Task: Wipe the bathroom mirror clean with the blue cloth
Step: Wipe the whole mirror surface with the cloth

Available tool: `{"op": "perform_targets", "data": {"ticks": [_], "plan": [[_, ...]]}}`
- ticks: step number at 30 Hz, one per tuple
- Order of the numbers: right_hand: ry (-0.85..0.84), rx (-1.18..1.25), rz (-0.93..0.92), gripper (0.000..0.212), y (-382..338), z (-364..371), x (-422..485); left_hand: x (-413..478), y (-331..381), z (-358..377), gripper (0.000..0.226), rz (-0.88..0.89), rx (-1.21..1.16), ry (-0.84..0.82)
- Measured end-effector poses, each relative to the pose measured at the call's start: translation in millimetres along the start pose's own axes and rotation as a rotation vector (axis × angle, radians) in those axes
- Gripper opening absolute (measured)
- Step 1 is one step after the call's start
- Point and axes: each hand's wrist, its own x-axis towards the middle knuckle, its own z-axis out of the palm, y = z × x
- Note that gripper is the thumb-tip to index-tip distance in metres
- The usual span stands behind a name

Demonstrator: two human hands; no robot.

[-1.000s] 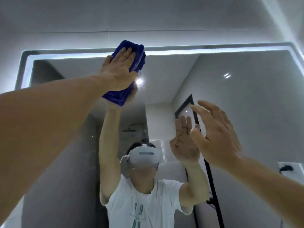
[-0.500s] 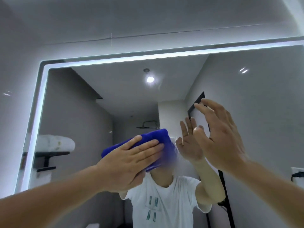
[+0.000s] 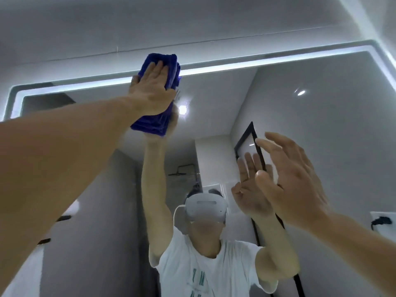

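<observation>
Blue cloth (image 3: 152, 124), folded thick, lay flat against the mirror (image 3: 310, 125) at about eleven o'clock, its top edge overlapping the lit strip (image 3: 257, 62) along the glass's upper border. The left hand (image 3: 150, 91) pressed it there with straight, close-set fingers. The right hand (image 3: 293, 181) was raised at four o'clock, fingers loose and spread, holding nothing; whether it touched the glass could not be told.

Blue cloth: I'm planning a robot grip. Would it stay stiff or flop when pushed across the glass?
Probably floppy: the blue cloth, folded in layers, bulges past the left hand pressing it on the mirror. Likely light: one flat hand holds it up.
</observation>
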Motion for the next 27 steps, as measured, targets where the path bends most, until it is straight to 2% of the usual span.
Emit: {"op": "perform_targets", "data": {"ticks": [2,7,13,15,18,20,24,25,27], "plan": [[-0.013,0.007,0.045,0.062,0,3,1,-11,5,6,0.071,0.068,0.025,0.022],[-0.024,0.017,0.041,0.062,-16,12,0,-74,22,39,0.067,0.438,0.201,0.090],[-0.013,0.046,0.088,0.063,-16,-4,-10,-189,17,67,0.077,0.883,0.347,0.001],[-0.028,0.057,0.116,0.064,-20,-5,-11,-221,5,74,0.073,0.963,0.369,-0.039],[-0.060,0.062,0.099,0.065,-34,0,-10,-222,-5,70,0.071,1.029,0.372,-0.093],[-0.075,0.061,0.075,0.064,-44,6,-4,-199,-9,59,0.070,0.966,0.384,-0.097],[-0.062,0.074,0.070,0.063,-60,19,7,-126,-35,25,0.072,0.451,0.276,-0.017],[-0.060,0.071,0.059,0.063,-63,24,8,-114,-40,20,0.072,0.352,0.210,-0.029],[-0.061,0.075,0.042,0.062,-69,33,8,-109,-38,23,0.071,0.271,0.169,-0.006]]}}
